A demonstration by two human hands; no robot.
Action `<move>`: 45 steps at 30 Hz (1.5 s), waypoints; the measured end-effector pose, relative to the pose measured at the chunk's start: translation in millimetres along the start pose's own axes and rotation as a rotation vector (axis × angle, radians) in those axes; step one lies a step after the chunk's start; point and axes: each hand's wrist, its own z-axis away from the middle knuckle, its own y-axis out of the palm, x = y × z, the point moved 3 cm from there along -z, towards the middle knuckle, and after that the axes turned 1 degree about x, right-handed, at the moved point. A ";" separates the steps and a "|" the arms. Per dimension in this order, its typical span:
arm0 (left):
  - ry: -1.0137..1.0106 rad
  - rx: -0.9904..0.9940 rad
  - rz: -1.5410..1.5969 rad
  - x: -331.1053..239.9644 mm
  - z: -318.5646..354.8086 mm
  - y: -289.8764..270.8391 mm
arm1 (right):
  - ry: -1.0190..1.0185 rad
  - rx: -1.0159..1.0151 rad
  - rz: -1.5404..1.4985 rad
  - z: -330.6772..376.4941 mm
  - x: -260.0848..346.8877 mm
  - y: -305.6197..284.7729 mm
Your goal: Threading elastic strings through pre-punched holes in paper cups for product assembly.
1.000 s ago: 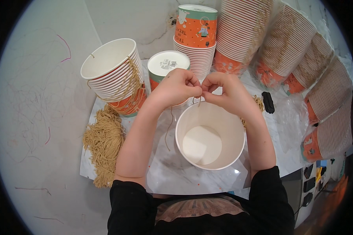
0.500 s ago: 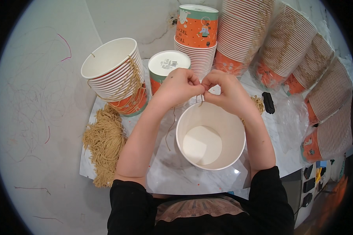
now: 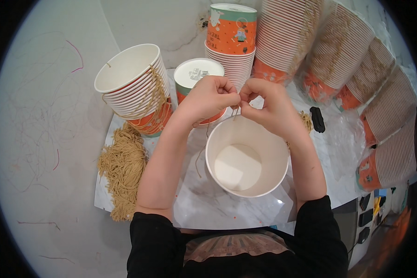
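Fingers [image 3: 229, 99] of left hand [image 3: 209, 98] and right hand [image 3: 268, 107] pinch thin tan cord [image 3: 236, 112] by a round paper bucket [image 3: 271, 150].

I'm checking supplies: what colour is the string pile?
The string pile is tan, as the head view shows.

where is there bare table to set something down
The clearest patch of table lies between the front cup and the near edge. A smaller one lies between the left forearm and that cup, near a dangling string. It's crowded at the back with cup stacks and at left with the string pile.
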 end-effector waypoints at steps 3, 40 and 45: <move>-0.021 -0.024 -0.042 5.0 -1.6 -1.4 | 0.021 0.024 0.017 0.2 -1.0 0.6; 0.356 -0.266 0.065 -16.7 3.0 10.1 | 0.072 -0.124 -0.400 -5.1 -17.4 -7.7; 0.310 -0.194 0.206 -16.1 3.6 6.7 | 0.091 -0.090 -0.529 -6.2 -16.1 -7.2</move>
